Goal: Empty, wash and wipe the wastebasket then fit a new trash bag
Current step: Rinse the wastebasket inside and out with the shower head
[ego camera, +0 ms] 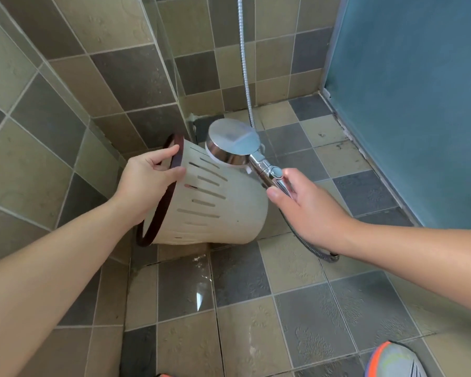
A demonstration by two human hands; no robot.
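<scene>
Head view: your left hand grips the dark brown rim of the cream wastebasket, thumb on the outer side wall, fingers curled over the rim edge. The basket is tipped on its side in the tiled corner, mouth facing left toward the wall, base pointing right, its lower edge resting on the floor beside the wall. Horizontal slots run down its side wall. You can't see the inside from here.

Your right hand holds the chrome handle of the shower head, fingers wrapped round it and thumb lying along the handle. The round head sits just above the basket's upper side, touching or nearly so; can't tell which. No clear water stream is visible.

The metal hose runs up the back wall from behind the head; a darker stretch of hose loops on the floor under your right wrist.

A wet patch shines on the tiles below the basket. A frosted blue panel stands at right. A grey and orange shoe shows at the bottom right.
</scene>
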